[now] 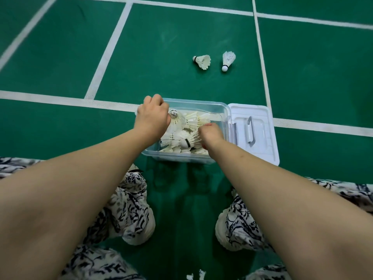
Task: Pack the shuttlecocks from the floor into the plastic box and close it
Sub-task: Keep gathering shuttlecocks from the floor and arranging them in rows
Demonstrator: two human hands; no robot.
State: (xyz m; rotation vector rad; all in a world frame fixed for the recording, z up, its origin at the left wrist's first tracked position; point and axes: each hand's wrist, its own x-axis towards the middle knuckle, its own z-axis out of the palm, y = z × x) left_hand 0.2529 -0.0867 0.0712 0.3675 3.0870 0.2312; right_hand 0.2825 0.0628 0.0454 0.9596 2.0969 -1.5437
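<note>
A clear plastic box [225,118] stands open on the green floor, holding several white shuttlecocks [177,138]. My left hand [152,116] hovers over the box's far left corner, fingers closed around a shuttlecock whose cork [173,113] pokes out beside them. My right hand [212,134] reaches down into the box at its right side; its fingers curl into the pile and are hidden. Beyond the box lie two shuttlecocks, one on its side [202,61] and one with its cork toward me [228,60]. The white lid [260,146] lies flat, touching the box's right side.
White court lines [110,47] cross the floor. My knees in patterned trousers [129,209] and white shoes [222,233] are below the box. White feathers [198,275] show at the bottom edge.
</note>
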